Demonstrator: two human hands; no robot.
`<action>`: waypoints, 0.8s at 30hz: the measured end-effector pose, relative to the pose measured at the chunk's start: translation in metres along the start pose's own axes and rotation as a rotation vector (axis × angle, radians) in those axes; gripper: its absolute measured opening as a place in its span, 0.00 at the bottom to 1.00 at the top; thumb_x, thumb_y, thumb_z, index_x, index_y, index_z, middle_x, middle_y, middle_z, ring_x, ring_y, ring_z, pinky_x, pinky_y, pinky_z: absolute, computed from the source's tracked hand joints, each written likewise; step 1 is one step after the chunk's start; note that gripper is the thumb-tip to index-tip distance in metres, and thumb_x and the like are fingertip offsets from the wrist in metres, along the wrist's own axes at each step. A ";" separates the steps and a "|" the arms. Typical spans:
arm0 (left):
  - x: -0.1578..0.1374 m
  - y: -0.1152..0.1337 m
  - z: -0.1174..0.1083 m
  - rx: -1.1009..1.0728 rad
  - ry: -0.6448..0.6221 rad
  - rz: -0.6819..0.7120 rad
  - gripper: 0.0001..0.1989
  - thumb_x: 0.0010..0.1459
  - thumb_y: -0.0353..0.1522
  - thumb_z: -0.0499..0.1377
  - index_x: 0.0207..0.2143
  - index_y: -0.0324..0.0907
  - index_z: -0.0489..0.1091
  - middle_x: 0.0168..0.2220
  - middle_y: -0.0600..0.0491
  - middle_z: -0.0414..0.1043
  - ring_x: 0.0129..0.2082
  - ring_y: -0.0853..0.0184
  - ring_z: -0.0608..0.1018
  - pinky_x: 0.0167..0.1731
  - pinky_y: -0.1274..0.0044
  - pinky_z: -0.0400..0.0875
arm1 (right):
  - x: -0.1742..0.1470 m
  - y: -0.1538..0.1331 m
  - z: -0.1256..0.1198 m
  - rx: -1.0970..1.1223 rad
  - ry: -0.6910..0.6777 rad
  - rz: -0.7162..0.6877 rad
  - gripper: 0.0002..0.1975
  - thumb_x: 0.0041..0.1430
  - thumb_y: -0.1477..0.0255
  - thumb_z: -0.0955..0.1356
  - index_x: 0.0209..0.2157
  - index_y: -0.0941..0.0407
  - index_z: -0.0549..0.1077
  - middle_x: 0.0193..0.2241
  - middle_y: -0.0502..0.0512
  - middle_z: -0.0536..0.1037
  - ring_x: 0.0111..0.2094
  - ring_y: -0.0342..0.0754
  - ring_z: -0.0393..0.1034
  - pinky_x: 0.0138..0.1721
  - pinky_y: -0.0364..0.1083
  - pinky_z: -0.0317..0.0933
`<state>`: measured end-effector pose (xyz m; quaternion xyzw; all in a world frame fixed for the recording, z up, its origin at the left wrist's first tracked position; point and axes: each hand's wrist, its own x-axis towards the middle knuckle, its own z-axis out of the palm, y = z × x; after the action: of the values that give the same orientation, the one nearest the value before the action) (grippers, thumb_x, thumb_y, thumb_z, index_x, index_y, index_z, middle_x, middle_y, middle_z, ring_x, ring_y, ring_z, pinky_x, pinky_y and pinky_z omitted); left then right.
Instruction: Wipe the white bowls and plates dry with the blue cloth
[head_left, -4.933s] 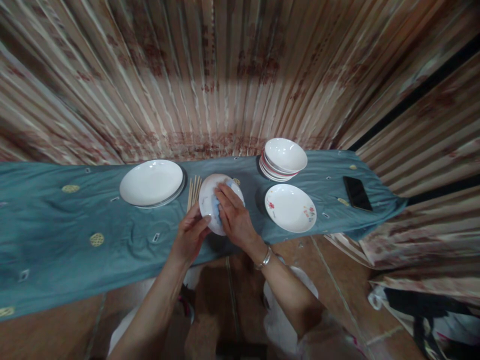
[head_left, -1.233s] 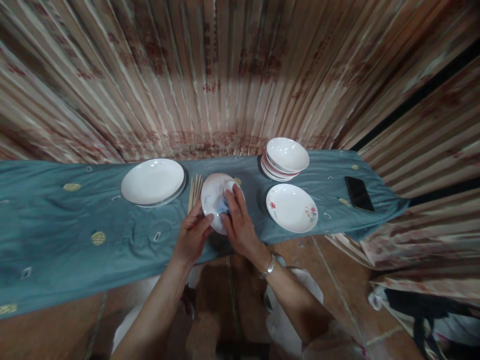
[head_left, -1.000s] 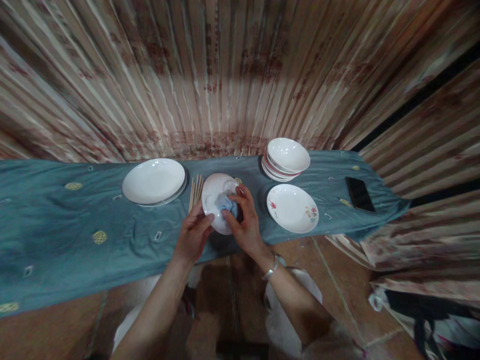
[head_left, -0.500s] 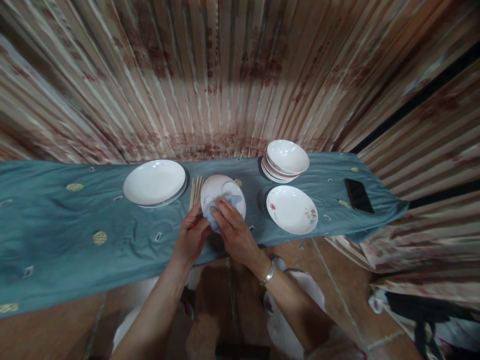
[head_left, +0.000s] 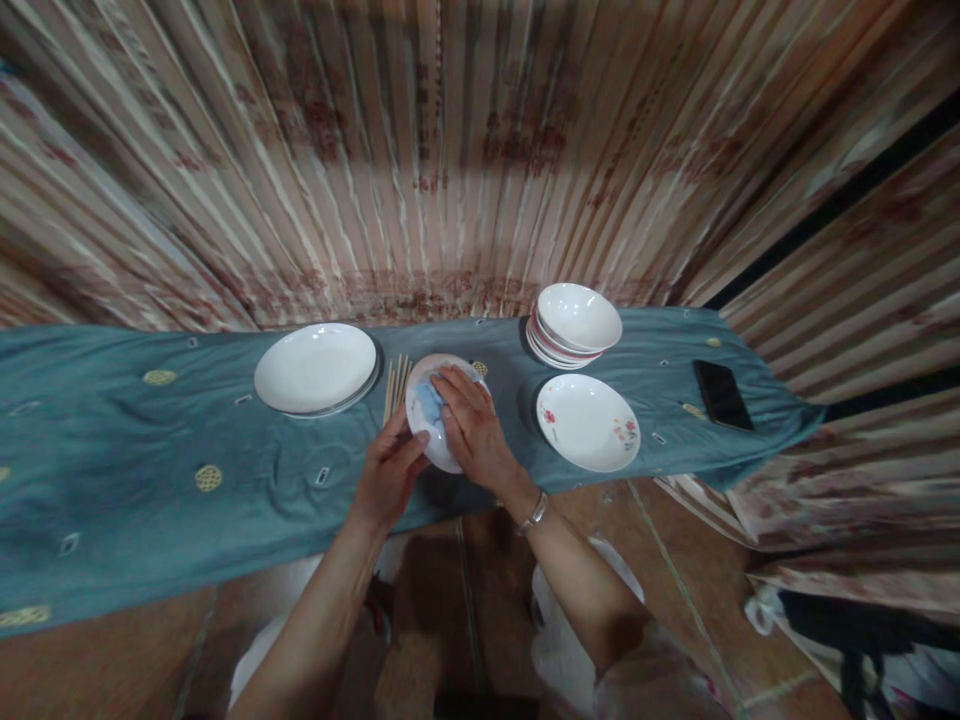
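A small white bowl [head_left: 444,456] is held above the near edge of the cloth-covered table [head_left: 285,480]. My left hand [head_left: 388,470] grips its rim at the lower left, thumb on the upper face. My right hand [head_left: 478,430] presses a light blue cloth [head_left: 427,402] against the bowl's surface, fingers over the cloth and partly hiding it. Just behind my left hand lie several wooden chopsticks [head_left: 396,385]. Right of the hands is a white plate [head_left: 587,422] with small red and orange flowers.
Large white oval plates [head_left: 315,368], stacked, sit left of the chopsticks. A stack of white bowls [head_left: 579,318] with red bands stands at the back right. Farther right lies a black phone [head_left: 721,394]. A pleated curtain [head_left: 420,200] hangs behind the table.
My right hand and the blue cloth have moved up across the bowl. The bowl has turned in my left hand, whose thumb now shows on its face. The view has shifted slightly.
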<state>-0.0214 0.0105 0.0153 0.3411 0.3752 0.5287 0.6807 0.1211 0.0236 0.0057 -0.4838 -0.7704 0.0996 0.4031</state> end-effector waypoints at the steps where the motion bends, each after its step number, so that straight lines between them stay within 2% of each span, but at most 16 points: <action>1: 0.000 0.000 -0.001 -0.002 0.001 -0.002 0.22 0.48 0.31 0.68 0.48 0.47 0.75 0.46 0.51 0.79 0.42 0.61 0.79 0.39 0.75 0.75 | 0.001 0.001 0.001 0.013 0.010 0.008 0.23 0.71 0.71 0.54 0.63 0.60 0.63 0.64 0.62 0.64 0.68 0.49 0.52 0.67 0.55 0.46; 5: 0.000 0.000 -0.002 -0.006 -0.003 -0.005 0.23 0.48 0.32 0.68 0.49 0.46 0.75 0.45 0.51 0.79 0.42 0.62 0.79 0.39 0.74 0.75 | 0.005 0.005 0.005 0.062 0.045 0.016 0.23 0.71 0.70 0.55 0.61 0.59 0.65 0.63 0.62 0.66 0.68 0.48 0.54 0.68 0.54 0.47; 11: -0.004 0.003 0.003 0.008 -0.023 -0.010 0.25 0.48 0.33 0.68 0.51 0.45 0.74 0.51 0.48 0.77 0.47 0.59 0.78 0.45 0.72 0.75 | 0.010 0.023 0.007 0.111 0.093 0.089 0.22 0.70 0.70 0.55 0.61 0.57 0.66 0.62 0.60 0.68 0.66 0.48 0.57 0.67 0.54 0.48; 17: -0.004 0.002 0.003 -0.002 -0.009 -0.020 0.25 0.46 0.33 0.69 0.50 0.45 0.75 0.49 0.48 0.77 0.47 0.57 0.78 0.43 0.70 0.76 | 0.012 0.035 0.009 0.132 0.101 0.139 0.23 0.70 0.69 0.55 0.61 0.57 0.66 0.61 0.61 0.70 0.65 0.49 0.59 0.67 0.55 0.49; 24: -0.004 0.003 0.003 -0.001 -0.008 -0.022 0.22 0.46 0.32 0.69 0.46 0.45 0.76 0.45 0.49 0.79 0.45 0.59 0.79 0.41 0.72 0.76 | 0.010 0.041 0.010 0.079 0.095 0.209 0.23 0.70 0.69 0.55 0.62 0.55 0.66 0.61 0.61 0.69 0.64 0.51 0.60 0.67 0.59 0.50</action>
<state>-0.0207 0.0067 0.0199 0.3390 0.3759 0.5199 0.6881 0.1388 0.0556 -0.0180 -0.5494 -0.6914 0.1482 0.4452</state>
